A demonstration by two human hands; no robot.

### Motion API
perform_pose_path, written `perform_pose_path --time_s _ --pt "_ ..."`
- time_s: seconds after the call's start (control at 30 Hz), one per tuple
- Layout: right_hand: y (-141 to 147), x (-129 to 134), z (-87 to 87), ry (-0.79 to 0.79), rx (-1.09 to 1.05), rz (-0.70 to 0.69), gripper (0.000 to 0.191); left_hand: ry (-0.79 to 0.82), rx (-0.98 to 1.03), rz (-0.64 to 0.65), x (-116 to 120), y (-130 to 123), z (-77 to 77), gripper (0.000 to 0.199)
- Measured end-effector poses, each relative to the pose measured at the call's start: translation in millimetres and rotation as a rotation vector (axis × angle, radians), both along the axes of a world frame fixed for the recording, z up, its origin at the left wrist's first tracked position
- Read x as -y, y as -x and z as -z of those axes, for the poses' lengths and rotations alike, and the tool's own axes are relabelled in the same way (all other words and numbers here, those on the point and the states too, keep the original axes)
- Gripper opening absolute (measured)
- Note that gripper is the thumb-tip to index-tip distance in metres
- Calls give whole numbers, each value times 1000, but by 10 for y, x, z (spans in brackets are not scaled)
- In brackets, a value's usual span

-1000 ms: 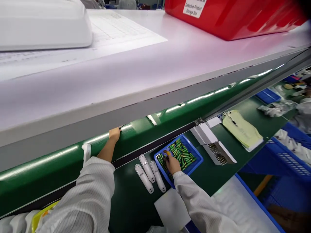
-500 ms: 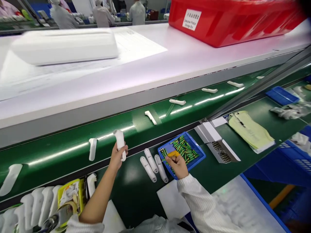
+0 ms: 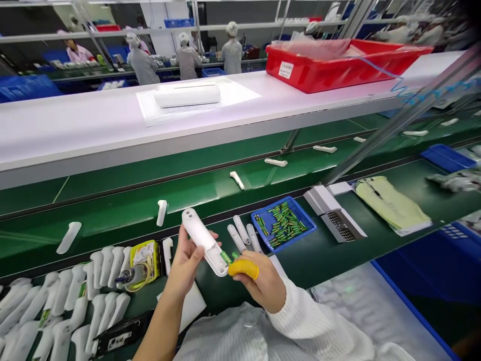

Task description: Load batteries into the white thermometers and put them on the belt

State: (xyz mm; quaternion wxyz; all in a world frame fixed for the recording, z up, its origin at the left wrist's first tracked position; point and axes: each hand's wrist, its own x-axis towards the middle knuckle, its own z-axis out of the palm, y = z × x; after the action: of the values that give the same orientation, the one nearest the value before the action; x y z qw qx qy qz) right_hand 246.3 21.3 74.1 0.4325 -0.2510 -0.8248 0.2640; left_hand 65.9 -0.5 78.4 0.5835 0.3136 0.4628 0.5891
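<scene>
My left hand point(image 3: 186, 260) is wrapped round a white plastic handheld device point(image 3: 203, 238), held tilted with its open battery compartment towards me. On my right hand point(image 3: 265, 283) a yellow finger cot point(image 3: 244, 269) covers one finger. This hand pinches green batteries point(image 3: 226, 257) at the lower end of the compartment; how many is partly hidden by the fingers. Just beyond the hands lie three white battery covers or similar slim parts point(image 3: 242, 230). To their right, a blue tray point(image 3: 295, 240) holds many loose green batteries point(image 3: 285, 220).
Several white devices point(image 3: 107, 265) crowd the left bench beside a yellow basket point(image 3: 155, 271). More white devices point(image 3: 162, 212) lie spaced along the green conveyor point(image 3: 199, 195). Rightward are an opened white box point(image 3: 341, 225) and yellow-green papers point(image 3: 391, 203). A red bin point(image 3: 311, 75) stands on the shelf.
My right hand has left the blue tray with batteries and come to the device. My left hand has brought the device closer and turned its compartment side up. The camera view has shifted.
</scene>
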Motion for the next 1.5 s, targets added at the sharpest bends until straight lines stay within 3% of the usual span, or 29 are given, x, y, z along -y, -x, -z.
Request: perform_pose_path --time_s 0.1,0.17,0.3,0.37,0.53,0.63,0.73,0.83,0.97,1.07,1.23,1.33,1.43,1.5 --pt "24 115 -56 -169 166 29 33 -97 -33 52 166 6 -81 93" --pt "14 156 -86 -112 214 25 32 -143 -48 73 258 -5 -113 93" --pt "-21 204 -117 384 227 -196 25 -155 -71 84 420 -65 -161 86" --pt "-25 223 -112 577 179 -223 18 -156 -77 58 482 -101 -171 85" --pt "-63 215 -183 885 -250 -219 28 -109 -64 -90 555 -161 -176 93" --pt "-86 225 -282 986 -369 -156 31 -65 -62 -162 573 -182 -195 95" --pt "-13 291 -315 922 -374 -38 31 -49 -54 -199 600 -218 -215 97" --pt "115 365 -283 703 -318 85 25 -55 -32 -194 635 -272 -210 96" --pt "179 401 -266 436 -106 46 19 -16 -4 -222 650 -306 -168 90" --pt "146 418 -249 262 16 -29 31 1 21 -287 625 -301 -146 92" --pt "119 454 -116 138 -46 46 29 -11 8 -292 583 -309 -168 94" --pt "124 439 -71 418 -258 65 22 -108 -54 -233 559 -290 -206 80" --pt "132 416 -87 826 -404 -65 29 -123 -142 -203 524 -242 -226 53" --pt "142 407 -106 968 -428 -145 36 -94 -204 -209 499 -208 -215 39"
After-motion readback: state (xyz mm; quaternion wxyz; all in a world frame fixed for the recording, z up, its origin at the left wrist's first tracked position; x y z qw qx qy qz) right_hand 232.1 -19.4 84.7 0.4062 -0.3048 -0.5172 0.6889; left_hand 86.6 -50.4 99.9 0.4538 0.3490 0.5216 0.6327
